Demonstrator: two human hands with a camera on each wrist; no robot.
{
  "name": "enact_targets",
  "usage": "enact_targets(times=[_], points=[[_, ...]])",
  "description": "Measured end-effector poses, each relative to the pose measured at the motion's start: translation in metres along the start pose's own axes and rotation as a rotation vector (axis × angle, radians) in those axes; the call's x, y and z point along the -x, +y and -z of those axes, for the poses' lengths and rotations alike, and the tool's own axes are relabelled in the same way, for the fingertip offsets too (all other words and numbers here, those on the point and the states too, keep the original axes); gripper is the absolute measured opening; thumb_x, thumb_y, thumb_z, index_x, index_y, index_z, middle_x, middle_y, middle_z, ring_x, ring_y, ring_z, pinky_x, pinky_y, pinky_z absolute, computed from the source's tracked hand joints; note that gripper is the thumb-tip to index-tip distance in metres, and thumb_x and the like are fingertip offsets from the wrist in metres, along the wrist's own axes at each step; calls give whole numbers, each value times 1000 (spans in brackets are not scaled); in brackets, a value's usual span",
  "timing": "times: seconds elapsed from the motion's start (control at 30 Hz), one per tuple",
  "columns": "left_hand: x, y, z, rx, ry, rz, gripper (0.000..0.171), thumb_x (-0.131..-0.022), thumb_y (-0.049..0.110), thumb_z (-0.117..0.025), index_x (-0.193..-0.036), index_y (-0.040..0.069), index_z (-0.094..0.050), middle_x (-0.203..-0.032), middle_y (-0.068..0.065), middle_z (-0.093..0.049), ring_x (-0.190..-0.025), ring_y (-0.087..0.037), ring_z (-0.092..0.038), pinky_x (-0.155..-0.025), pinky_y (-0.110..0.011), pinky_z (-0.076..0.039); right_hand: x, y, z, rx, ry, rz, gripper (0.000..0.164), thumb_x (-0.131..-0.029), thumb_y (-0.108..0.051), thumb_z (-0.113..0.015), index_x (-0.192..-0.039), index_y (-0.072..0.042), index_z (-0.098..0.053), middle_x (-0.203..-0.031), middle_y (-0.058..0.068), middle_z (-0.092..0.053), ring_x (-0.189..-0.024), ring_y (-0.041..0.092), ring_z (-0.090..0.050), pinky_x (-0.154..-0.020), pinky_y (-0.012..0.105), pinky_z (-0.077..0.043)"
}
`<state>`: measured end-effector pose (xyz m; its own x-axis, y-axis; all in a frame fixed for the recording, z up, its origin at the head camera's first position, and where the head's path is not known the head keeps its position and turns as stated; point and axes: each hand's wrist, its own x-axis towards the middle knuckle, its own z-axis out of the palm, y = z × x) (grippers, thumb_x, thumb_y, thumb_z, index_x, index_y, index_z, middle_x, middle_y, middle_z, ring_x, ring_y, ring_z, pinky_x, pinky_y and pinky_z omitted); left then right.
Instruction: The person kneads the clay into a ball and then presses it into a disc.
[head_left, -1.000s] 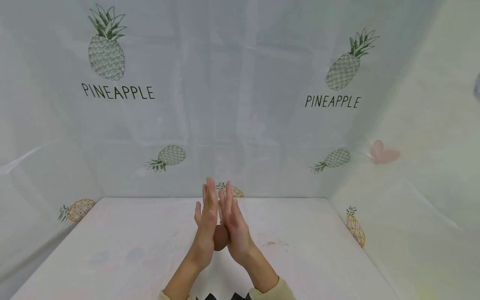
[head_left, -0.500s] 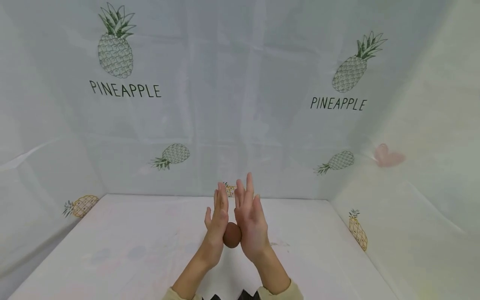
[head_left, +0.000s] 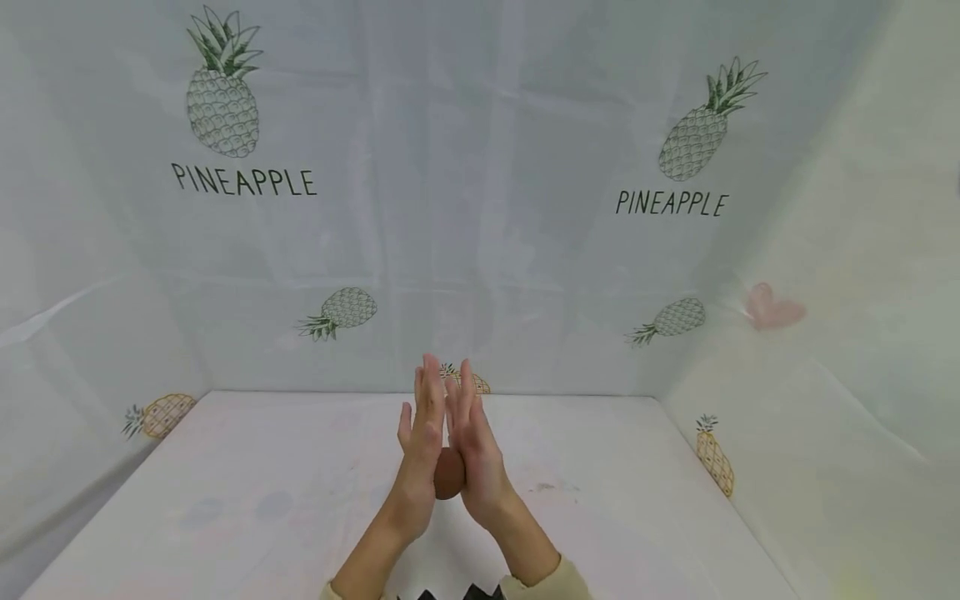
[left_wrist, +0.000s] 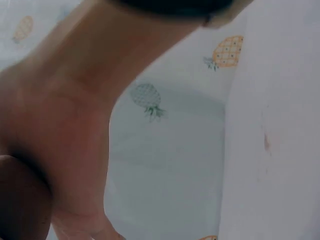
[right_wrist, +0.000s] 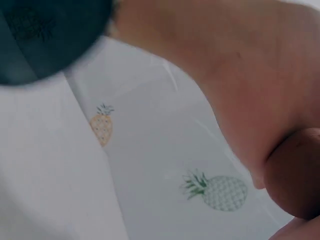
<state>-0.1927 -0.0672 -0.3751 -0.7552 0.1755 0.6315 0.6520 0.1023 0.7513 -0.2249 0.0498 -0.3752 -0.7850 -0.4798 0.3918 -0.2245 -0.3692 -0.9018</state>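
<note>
Between the palms is a smooth brown ball (head_left: 450,473) that looks like modelling clay. My left hand (head_left: 422,454) presses it from the left, fingers straight and pointing up and away. From the other side my right hand (head_left: 482,462) presses on it with the palm, its fingers straight too. Both hands are raised over the white table (head_left: 285,467). In the left wrist view the ball (left_wrist: 22,200) is cut off at the lower left corner, against the palm. The right wrist view has the ball (right_wrist: 295,175) at the right edge, with fine surface lines.
White sheeting printed with pineapples (head_left: 222,112) hangs behind the table and along both sides. Faint smudges (head_left: 547,487) mark the tabletop right of the hands. Dark pointed shapes (head_left: 474,592) show at the bottom edge between the sleeves (head_left: 547,583).
The right hand slid forward against the left half a second ago and has since drawn back, the ball staying between the palms. The view and hands shifted slightly right, then back left.
</note>
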Motion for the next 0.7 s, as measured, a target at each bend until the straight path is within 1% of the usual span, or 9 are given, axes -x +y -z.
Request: enact_targets(times=[0.1, 0.17, 0.23, 0.33, 0.43, 0.57, 0.7], points=[[-2, -4, 7, 32, 41, 46, 61, -112, 49, -7, -169, 36, 9, -176, 18, 15, -162, -10, 20, -117, -64, 27, 3, -2, -9, 16, -10, -18, 63, -111, -63, -6, -168, -43, 13, -178, -7, 8, -165, 22, 12, -126, 61, 16], [-4, -8, 10, 50, 53, 72, 61, -112, 50, -6, -169, 37, 10, -175, 19, 17, -161, -8, 21, -117, -64, 28, 5, -6, -13, 17, -16, -10, 63, -111, -62, -5, -168, -44, 13, -178, -7, 8, -164, 22, 11, -126, 62, 16], [-4, -11, 11, 58, 55, 88, 60, -112, 48, -6, -169, 37, 10, -175, 19, 17, -161, -9, 21, -117, -64, 27, 7, -11, -15, 26, -19, 18, 62, -111, -61, -3, -168, -44, 14, -178, -6, 8, -164, 22, 12, -125, 63, 17], [-5, -16, 7, 62, 38, 108, 59, -113, 45, -6, -169, 37, 10, -175, 19, 18, -161, -10, 21, -117, -65, 26, 9, -19, -13, 39, -13, 72, 60, -111, -59, -1, -168, -44, 14, -178, -6, 7, -164, 21, 12, -125, 62, 19], [-5, -17, 1, 81, 4, 117, 58, -113, 43, -6, -169, 37, 10, -175, 19, 17, -161, -12, 21, -117, -65, 26, 10, -24, -8, 42, 2, 119, 59, -111, -56, 0, -168, -44, 14, -178, -7, 7, -164, 19, 13, -125, 60, 19], [-3, -14, -6, 112, -38, 107, 58, -114, 42, -6, -169, 37, 10, -176, 18, 15, -162, -15, 21, -116, -65, 26, 8, -25, 1, 17, 24, 159, 59, -112, -54, 0, -168, -44, 14, -178, -8, 8, -164, 20, 15, -125, 62, 19], [1, -9, -11, 127, -70, 91, 57, -113, 40, -4, -169, 38, 10, -176, 18, 16, -162, -16, 22, -116, -66, 26, 4, -21, 7, 4, 50, 182, 59, -112, -54, -2, -168, -43, 14, -178, -8, 8, -164, 22, 15, -124, 64, 19]])
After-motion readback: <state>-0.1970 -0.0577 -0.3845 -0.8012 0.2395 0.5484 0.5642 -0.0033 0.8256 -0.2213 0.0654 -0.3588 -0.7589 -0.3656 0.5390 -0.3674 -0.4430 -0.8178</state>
